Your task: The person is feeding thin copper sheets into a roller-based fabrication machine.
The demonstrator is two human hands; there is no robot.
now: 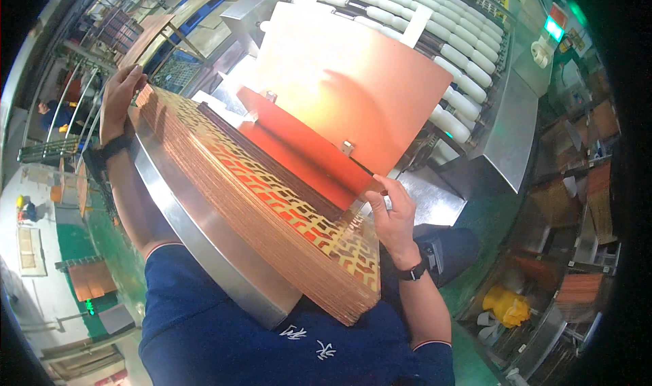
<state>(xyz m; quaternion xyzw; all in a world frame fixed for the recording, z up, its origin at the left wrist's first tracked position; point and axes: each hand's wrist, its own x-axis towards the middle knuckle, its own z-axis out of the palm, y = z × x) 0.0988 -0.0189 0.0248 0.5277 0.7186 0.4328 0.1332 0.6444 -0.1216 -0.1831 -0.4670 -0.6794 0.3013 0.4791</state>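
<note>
A thick stack of copper-edged circuit board panels (234, 182), its upper face patterned yellow, rests tilted on a steel ledge (204, 230) in front of my body. My left hand (121, 97) curls its fingers round the far left corner of this stack. At the stack's right end, my right hand (394, 213) pinches the near right corner of a large copper-coloured panel (353, 80). That panel lies flat on the machine's feed end, shining under the light. Two small metal clips (348, 147) sit along its near edge, above an orange-red strip (299, 148) that may be a reflection.
White rollers (468, 60) of a conveyor run behind the panel, within a steel frame (506, 162). Racks with boards (584, 291) and a yellow bundle (506, 307) stand at right. Far left, another person (51, 114) is near metal rails. A wooden table (146, 39) stands beyond.
</note>
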